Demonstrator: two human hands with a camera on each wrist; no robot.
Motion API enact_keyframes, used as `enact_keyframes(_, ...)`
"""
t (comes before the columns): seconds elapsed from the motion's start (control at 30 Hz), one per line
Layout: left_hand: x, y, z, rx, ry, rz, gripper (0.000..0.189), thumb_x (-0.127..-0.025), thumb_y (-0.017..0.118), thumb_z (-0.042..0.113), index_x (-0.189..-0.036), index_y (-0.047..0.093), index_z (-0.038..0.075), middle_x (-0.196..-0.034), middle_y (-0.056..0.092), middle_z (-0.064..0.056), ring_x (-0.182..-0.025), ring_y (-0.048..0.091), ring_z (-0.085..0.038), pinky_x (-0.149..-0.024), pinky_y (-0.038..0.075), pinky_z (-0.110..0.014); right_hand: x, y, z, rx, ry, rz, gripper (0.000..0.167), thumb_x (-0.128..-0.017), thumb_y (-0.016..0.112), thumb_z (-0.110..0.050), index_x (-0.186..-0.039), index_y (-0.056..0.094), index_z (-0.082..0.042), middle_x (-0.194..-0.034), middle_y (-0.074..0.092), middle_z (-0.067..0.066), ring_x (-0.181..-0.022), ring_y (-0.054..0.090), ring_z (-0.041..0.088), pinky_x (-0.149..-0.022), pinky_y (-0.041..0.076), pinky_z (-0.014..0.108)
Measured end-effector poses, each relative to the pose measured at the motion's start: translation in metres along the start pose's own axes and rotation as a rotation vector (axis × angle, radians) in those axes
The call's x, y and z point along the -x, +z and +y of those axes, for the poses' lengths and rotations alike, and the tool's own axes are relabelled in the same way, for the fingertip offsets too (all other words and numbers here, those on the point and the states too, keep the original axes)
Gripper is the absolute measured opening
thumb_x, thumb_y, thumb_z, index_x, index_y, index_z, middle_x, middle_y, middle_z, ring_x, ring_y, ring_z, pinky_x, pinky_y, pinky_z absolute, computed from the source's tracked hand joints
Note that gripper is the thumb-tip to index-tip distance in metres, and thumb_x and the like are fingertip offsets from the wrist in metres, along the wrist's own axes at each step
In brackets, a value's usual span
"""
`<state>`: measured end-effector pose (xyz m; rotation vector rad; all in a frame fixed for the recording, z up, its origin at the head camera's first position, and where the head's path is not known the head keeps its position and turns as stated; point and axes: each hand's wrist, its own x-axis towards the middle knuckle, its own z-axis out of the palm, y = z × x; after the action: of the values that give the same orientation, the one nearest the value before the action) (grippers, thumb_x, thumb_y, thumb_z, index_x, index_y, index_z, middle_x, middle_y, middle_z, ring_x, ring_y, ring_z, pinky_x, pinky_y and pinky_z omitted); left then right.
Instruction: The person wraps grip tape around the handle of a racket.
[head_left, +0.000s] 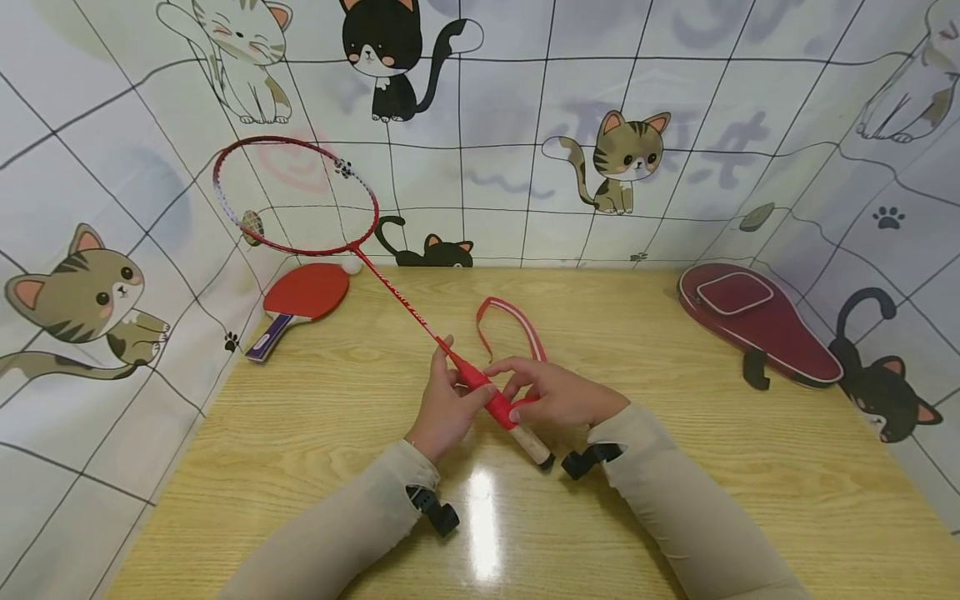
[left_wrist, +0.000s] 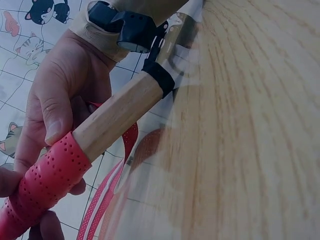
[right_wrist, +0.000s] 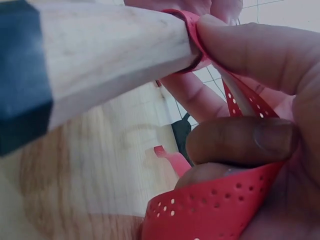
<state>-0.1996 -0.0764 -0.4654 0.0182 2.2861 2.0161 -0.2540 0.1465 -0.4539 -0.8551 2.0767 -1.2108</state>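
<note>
A red badminton racket [head_left: 403, 307] slants across the head view, its strung head far left and its handle end toward the person. My left hand [head_left: 444, 414] grips the handle's upper part, thumb on top. Red perforated grip tape [left_wrist: 47, 182] is wound over much of the handle. Below it the bare wooden handle [head_left: 531, 444] shows, ending in a black butt band [left_wrist: 159, 79]. At the lower edge of the winding, my right hand [head_left: 567, 394] pinches the tape between thumb and fingers. The tape's loose length [right_wrist: 212, 200] runs through that hand and loops onto the table.
On the wooden table [head_left: 360, 392], a red table tennis bat [head_left: 309, 292] lies back left, with a white ball [head_left: 351, 266] by it. A dark red bat case [head_left: 757, 321] lies at the right. Cat-patterned cloth [head_left: 502, 183] bounds the back and sides.
</note>
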Motion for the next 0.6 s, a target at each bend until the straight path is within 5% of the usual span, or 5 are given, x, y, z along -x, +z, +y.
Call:
enact_keyframes(0.33, -0.002, 0.001, -0.0012, 0.043, 0.014, 0.006, 0.093, -0.096, 0.07, 0.006, -0.167, 0.011, 0.02, -0.12, 0.069, -0.021, -0.1, 0.072, -0.027, -0.088, 0.057, -0.033, 0.0016, -0.0031, -0.0002, -0.033, -0.039, -0.059, 0.067, -0.101, 0.064, -0.002, -0.158, 0.043, -0.031, -0.121, 0.073, 0.006, -0.097, 0.077, 0.026, -0.095, 0.056, 0.042)
enact_keyframes(0.6, -0.0008, -0.0001, -0.0001, 0.016, -0.002, 0.006, 0.099, -0.094, 0.075, 0.012, -0.167, 0.01, 0.024, -0.115, 0.069, -0.017, -0.095, 0.071, -0.026, -0.081, 0.056, -0.033, 0.0008, -0.0014, 0.0019, -0.02, -0.027, -0.03, 0.065, -0.099, 0.068, -0.004, -0.154, 0.046, -0.03, -0.118, 0.071, 0.006, -0.086, 0.075, 0.028, -0.087, 0.059, 0.042)
